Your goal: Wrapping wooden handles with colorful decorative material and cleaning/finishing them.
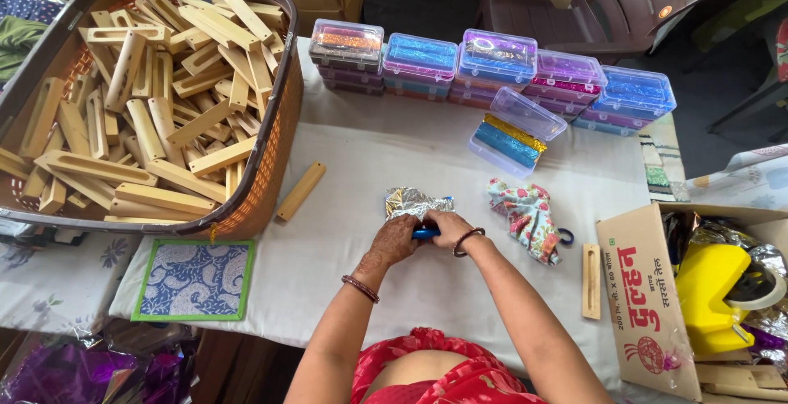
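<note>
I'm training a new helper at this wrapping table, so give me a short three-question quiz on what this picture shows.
1. True or false: the left hand and right hand both grip a blue piece beside the crumpled silver foil.
2. What fills the brown basket? A. wooden sticks B. plastic boxes C. cloth
3. Fill in: the clear box with its lid open holds gold and ____ glitter pieces.

Key: 1 true; 2 A; 3 blue.
</note>
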